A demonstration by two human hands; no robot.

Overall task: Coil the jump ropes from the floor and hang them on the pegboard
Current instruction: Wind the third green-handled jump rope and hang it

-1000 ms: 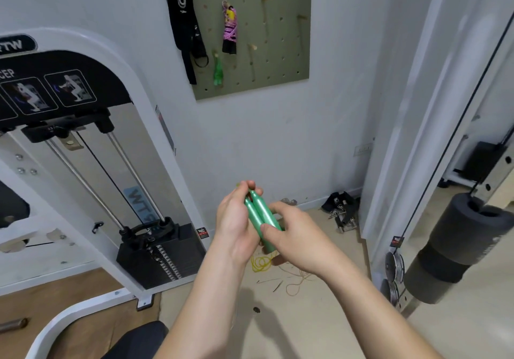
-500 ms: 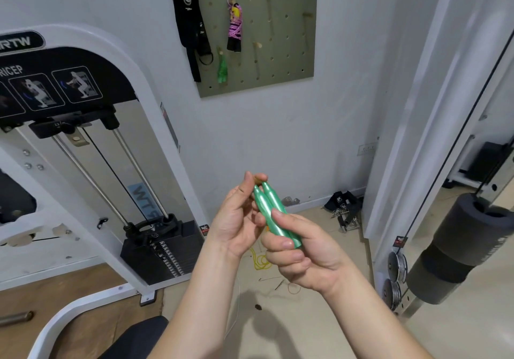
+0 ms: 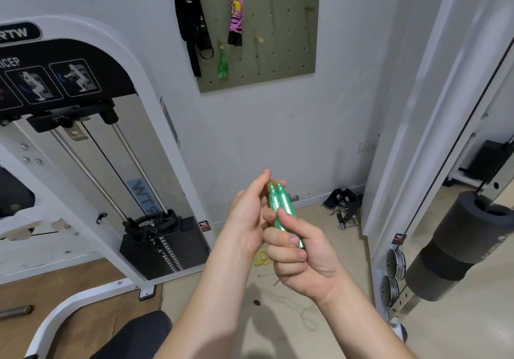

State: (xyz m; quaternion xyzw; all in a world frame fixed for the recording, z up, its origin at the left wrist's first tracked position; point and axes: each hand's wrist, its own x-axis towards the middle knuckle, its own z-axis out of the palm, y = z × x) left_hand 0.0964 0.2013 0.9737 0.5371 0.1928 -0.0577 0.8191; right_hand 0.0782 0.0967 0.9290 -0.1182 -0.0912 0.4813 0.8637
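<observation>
Right hand (image 3: 300, 253): your fingers curl round the lower half of the paired green handles (image 3: 278, 205).
Left hand (image 3: 250, 214): pinches their top ends.
Axis: 11 to 5 o'clock.
Yellow cord (image 3: 261, 258): below your hands, 6 o'clock.
Pegboard (image 3: 278, 25): 12 o'clock, well above.

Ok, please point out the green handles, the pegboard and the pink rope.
green handles (image 3: 278, 198): head view, on the upper shafts.
pegboard (image 3: 294, 53): head view, on the bare lower right part.
pink rope (image 3: 236, 21): head view, on the wound middle.

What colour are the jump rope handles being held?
Shiny green; the jump rope handles show best in the head view.
</observation>
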